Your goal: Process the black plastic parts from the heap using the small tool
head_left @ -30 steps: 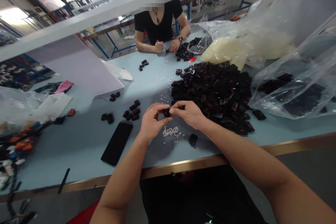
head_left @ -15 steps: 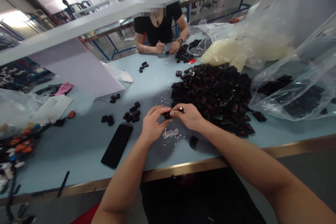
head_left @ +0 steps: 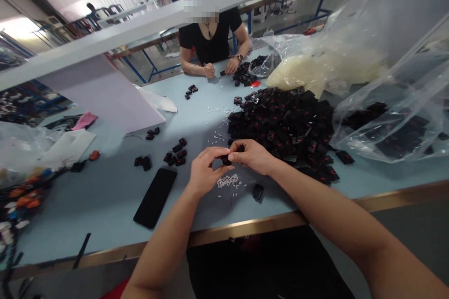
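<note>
Black part (head_left: 225, 160) pinched between fingertips of left hand (head_left: 202, 172) and right hand (head_left: 253, 155), just above white pins (head_left: 228, 181); heap (head_left: 280, 124) lies nearer right hand, just beyond.

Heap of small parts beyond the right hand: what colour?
The heap is black with small red marks, seen best in the head view.

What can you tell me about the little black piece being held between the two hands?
The little black piece is a small dark block, plastic by its look, mostly hidden in the grip. The left hand and right hand pinch it from either side, above the pale blue table, right over a scatter of tiny white bits. Its finer details are too small to tell.
</note>
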{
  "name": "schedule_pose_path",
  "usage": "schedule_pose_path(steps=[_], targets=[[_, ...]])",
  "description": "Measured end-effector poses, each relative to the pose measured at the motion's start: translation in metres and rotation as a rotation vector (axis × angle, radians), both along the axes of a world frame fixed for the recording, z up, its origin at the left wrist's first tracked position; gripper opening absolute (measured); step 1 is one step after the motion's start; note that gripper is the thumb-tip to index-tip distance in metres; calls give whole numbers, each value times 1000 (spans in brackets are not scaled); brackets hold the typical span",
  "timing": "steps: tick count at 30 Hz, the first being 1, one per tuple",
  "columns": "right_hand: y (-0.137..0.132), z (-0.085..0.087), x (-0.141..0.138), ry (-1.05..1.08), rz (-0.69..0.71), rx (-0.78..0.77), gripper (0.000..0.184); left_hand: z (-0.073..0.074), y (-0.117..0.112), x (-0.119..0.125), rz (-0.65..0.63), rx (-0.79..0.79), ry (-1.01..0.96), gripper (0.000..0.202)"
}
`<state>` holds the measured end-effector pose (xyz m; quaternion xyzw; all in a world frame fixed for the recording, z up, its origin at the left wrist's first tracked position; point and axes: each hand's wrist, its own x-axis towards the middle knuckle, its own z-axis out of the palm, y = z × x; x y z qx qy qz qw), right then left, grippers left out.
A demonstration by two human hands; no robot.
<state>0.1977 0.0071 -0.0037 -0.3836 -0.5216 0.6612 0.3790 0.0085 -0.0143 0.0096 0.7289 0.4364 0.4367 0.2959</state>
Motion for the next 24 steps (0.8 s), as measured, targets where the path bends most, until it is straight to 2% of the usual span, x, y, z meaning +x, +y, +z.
schedule_pose_path(steps=[8,14,18,24], targets=[[-2,-4,-4,116,11,-54,53,-11,2,-4,-53,-45,-50,37],[-4,1,-5,60,-28,1,51,-17,5,-3,-55,-167,-192,39],[-5,2,-5,100,-23,-30,49,-15,6,-2,-25,-204,-240,44],[-5,5,-3,136,-23,-47,37,-9,7,-3,27,-204,-222,44]])
